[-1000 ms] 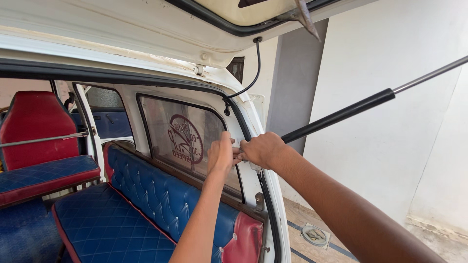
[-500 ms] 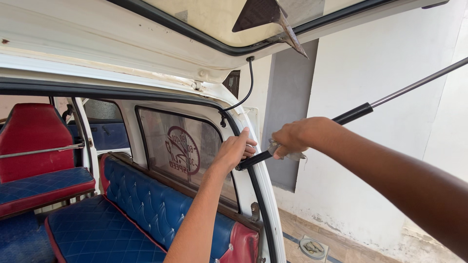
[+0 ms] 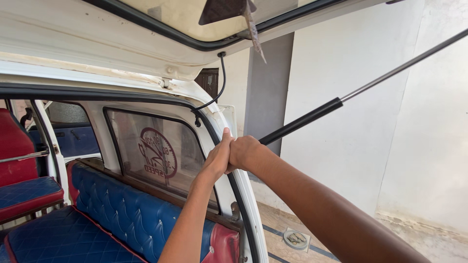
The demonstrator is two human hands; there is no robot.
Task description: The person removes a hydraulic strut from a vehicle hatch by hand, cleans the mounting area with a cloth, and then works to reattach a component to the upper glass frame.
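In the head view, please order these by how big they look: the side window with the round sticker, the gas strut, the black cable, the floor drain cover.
1. side window
2. gas strut, longest but thin
3. black cable
4. floor drain cover

Cable versus cover is unsure: the cover lies farther away.

The open back of a white van parked outdoors beside a plastered wall [image 3: 370, 126], with its raised tailgate [image 3: 146, 34], gas strut [image 3: 341, 102] and blue quilted bench seat [image 3: 117, 204].

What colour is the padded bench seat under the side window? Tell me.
The bench seat is blue, diamond-quilted, with a red end panel; the head view shows it.
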